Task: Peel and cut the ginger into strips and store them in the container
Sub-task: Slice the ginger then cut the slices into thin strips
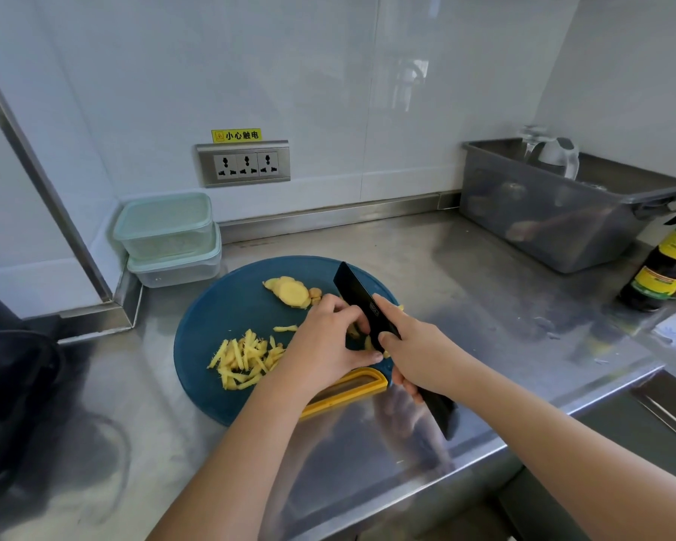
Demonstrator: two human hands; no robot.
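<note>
The pale yellow ginger piece (355, 333) being cut sits just right of the frame's centre. It is mostly hidden, pinched by the curled fingers of the left hand (324, 341) against the flat of the black rectangular knife (358, 296). The right hand (414, 357) is clamped round the knife's handle, forefinger laid along the blade. A heap of cut ginger strips (242, 359) lies at the lower left of the round blue cutting board (207, 306), and uncut ginger slices (289, 292) wait near its top. Two stacked, lidded clear plastic containers (166, 228) stand closed in the left corner. The left fingertips lie against the blade, so if the small piece slips they could be nicked. Strips might also scatter off the board.
</note>
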